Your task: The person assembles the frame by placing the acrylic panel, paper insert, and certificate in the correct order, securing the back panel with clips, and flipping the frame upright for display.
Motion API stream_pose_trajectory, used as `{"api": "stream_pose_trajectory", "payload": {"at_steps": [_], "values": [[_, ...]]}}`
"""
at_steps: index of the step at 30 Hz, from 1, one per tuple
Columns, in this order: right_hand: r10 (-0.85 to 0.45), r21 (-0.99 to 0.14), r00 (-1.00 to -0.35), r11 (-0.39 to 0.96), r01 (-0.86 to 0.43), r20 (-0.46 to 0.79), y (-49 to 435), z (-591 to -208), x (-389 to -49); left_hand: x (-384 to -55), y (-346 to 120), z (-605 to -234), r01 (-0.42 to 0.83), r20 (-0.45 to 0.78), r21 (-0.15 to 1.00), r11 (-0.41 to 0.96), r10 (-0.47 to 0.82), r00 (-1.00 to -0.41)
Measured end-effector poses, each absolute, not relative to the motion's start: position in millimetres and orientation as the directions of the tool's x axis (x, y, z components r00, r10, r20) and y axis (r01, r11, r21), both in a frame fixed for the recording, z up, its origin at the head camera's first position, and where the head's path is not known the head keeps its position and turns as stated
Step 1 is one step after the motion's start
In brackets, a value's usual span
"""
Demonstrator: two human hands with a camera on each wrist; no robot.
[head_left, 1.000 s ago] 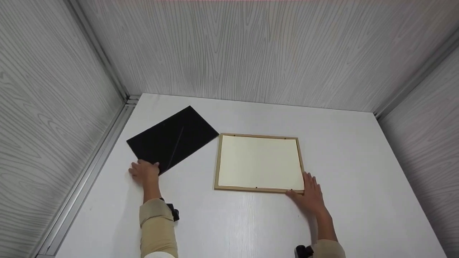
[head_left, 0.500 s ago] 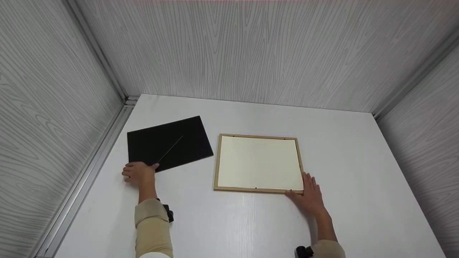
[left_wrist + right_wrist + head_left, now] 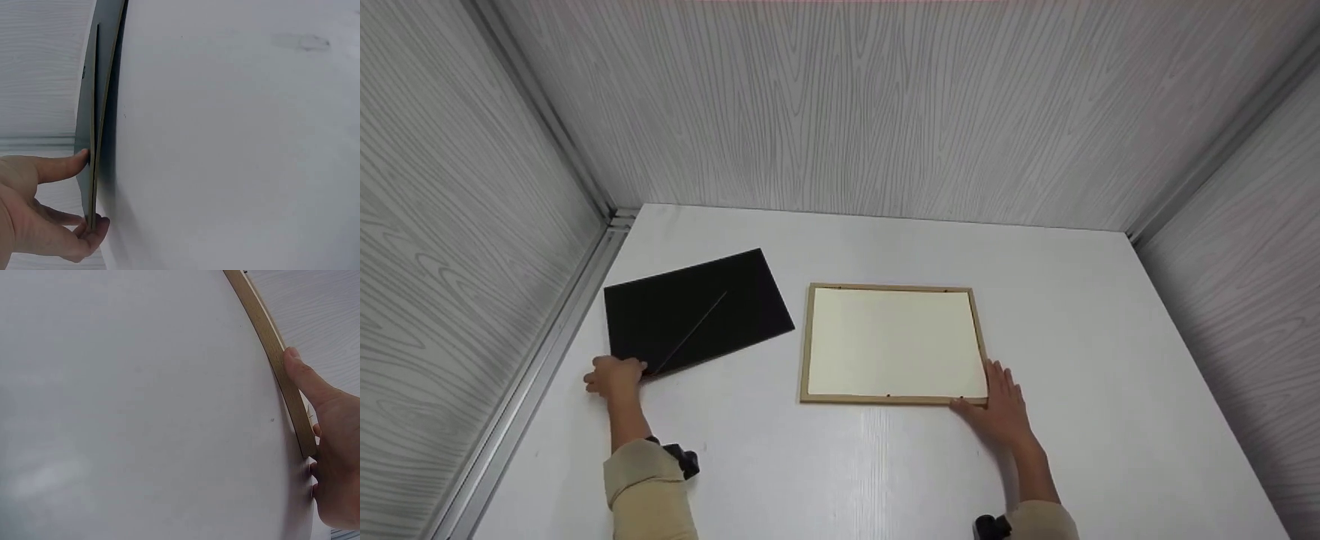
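In the head view a black frame backing board (image 3: 701, 311) slants at the left, with a narrow stand flap showing as a thin line across it. My left hand (image 3: 615, 376) grips its near left corner; in the left wrist view the thumb (image 3: 76, 163) lies on the flap's side and the fingers curl under the board's edge (image 3: 101, 121). A light wooden picture frame (image 3: 805, 349) with a cream sheet (image 3: 896, 341) inside lies flat at the middle. My right hand (image 3: 1003, 411) rests at its near right corner, fingers straight along the right side, thumb against the near edge.
The white table (image 3: 840, 472) carries both pieces. Grey wood-grain walls (image 3: 840, 112) enclose it at the back and both sides. A metal rail (image 3: 521, 390) runs along the left edge. Small dark clips dot the frame's rim.
My left hand has moved left and nearer, turning the backing board clockwise, and a gap has opened between board and frame. The right hand stays at the frame's corner; the view has shifted slightly.
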State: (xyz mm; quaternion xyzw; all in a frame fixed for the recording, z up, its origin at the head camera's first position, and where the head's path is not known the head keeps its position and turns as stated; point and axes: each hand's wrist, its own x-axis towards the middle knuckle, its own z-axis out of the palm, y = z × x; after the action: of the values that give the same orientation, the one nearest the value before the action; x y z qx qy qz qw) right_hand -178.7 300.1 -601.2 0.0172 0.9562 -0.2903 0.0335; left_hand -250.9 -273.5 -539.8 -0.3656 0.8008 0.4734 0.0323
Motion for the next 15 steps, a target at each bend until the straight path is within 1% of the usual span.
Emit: {"api": "stream_pose_trajectory", "payload": {"at_steps": [3, 6, 8, 11, 15], "values": [[0.008, -0.548, -0.997, 0.835, 0.049, -0.076, 301, -599, -179, -245, -278, -538, -0.522, -0.371, 0.838, 0.158, -0.537, -0.758], [0.003, -0.555, -0.997, 0.831, 0.042, -0.071, 301, -597, -178, -239, -282, -537, -0.414, -0.388, 0.909, -0.045, -0.453, -0.803], [0.006, -0.56, -0.998, 0.828, 0.042, -0.067, 301, -597, -177, -235, -284, -537, -0.377, -0.418, 0.908, -0.182, -0.385, -0.823], [0.009, -0.563, -0.998, 0.825, 0.042, -0.062, 301, -598, -176, -229, -288, -536, -0.363, -0.457, 0.877, -0.316, -0.308, -0.835], [0.008, -0.562, -0.999, 0.826, 0.036, -0.051, 300, -600, -176, -223, -290, -532, -0.277, -0.434, 0.845, -0.458, -0.284, -0.855]]}}
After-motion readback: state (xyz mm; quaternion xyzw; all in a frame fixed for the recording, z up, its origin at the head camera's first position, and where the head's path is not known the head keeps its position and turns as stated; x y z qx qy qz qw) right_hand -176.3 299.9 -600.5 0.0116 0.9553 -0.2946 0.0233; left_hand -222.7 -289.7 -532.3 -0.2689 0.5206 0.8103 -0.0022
